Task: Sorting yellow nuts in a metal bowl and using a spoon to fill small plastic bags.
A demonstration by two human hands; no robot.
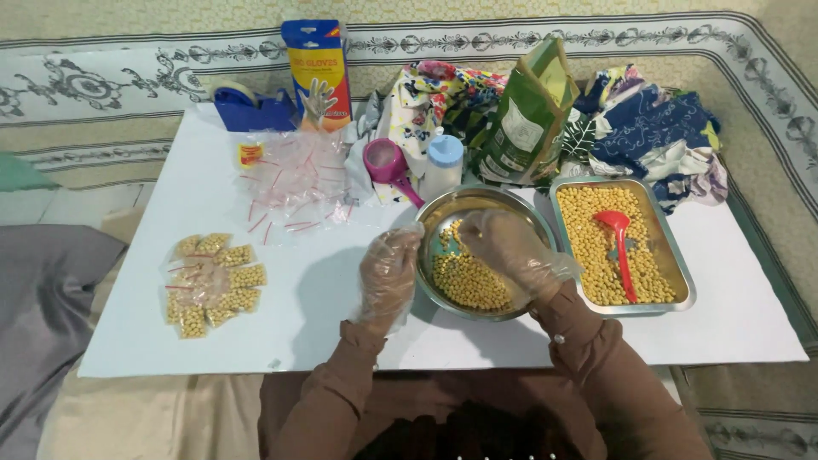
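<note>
On the left side of the white board (pixel 213 332) lies a heap of small filled bags (pixel 213 284), each packed with yellow beans and shut with a red strip. Behind them sits a pile of empty clear bags (pixel 294 183) with red strips. At the back stand a blue tape holder (pixel 247 106) and a blue and orange glove box (pixel 318 72). A pink scoop (pixel 388 163) and a white bottle with a blue cap (pixel 443 163) are just behind the round metal bowl (pixel 511 209). The left hand (pixel 388 273), in a thin clear glove, rests on the left rim of the bowl with fingers curled loosely, and I cannot tell if it holds anything. The right hand (pixel 507 247), gloved too, is over the yellow beans (pixel 464 281) inside the bowl, fingers pinched together, but what they pinch is hidden. A green bag (pixel 528 119) leans behind. To the right is a metal tray (pixel 682 281) full of beans with a red spoon (pixel 620 247) lying in it
</note>
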